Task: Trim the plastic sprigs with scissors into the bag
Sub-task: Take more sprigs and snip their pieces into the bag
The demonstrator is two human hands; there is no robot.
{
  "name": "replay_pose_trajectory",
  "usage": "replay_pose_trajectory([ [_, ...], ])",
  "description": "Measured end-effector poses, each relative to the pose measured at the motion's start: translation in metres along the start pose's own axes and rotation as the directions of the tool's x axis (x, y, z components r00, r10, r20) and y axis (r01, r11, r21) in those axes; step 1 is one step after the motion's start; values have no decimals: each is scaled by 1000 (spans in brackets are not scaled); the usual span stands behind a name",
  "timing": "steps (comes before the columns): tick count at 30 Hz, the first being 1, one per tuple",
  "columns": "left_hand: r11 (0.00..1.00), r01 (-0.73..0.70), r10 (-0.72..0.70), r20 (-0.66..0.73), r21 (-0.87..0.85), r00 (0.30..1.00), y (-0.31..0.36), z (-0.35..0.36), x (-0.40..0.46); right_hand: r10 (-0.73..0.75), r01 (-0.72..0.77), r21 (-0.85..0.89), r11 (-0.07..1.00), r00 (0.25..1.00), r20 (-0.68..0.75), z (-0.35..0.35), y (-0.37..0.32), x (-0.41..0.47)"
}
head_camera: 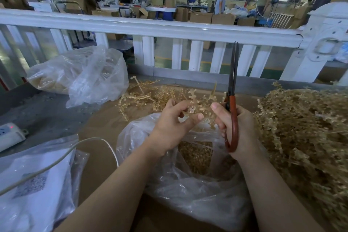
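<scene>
My right hand grips red-handled scissors, blades closed and pointing straight up. My left hand pinches a beige plastic sprig held between both hands, just left of the scissors. Both hands hover over an open clear plastic bag holding trimmed beige pieces. A big heap of untrimmed sprigs lies to the right. More loose sprigs lie on the brown table beyond the hands.
Another clear bag with beige pieces sits at the back left. A sealed bag with a printed sheet lies at the front left, a white cable across it. A power strip is at the left edge. A white railing borders the table's far side.
</scene>
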State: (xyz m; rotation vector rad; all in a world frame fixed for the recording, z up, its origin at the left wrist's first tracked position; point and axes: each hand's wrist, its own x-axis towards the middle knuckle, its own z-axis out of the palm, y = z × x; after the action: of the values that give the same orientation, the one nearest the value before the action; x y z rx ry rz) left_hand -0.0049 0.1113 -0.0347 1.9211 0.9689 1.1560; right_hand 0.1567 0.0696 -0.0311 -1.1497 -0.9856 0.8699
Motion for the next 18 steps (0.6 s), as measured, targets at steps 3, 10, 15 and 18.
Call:
replay_pose_trajectory([
  [3,997,-61,59,-52,-38,997,0,2,2,-3,3,27,1000,1000,25,0,1,1],
  [10,992,-65,52,-118,-111,992,-6,-1,3,-45,44,20,999,997,65,0,2,1],
  [15,977,-139,143,-13,163,990,-5,2,4,-69,69,7,998,995,74,-1,5,2],
  [18,974,-179,188,-53,141,981,0,4,2,-75,76,-23,997,995,71,0,5,2],
])
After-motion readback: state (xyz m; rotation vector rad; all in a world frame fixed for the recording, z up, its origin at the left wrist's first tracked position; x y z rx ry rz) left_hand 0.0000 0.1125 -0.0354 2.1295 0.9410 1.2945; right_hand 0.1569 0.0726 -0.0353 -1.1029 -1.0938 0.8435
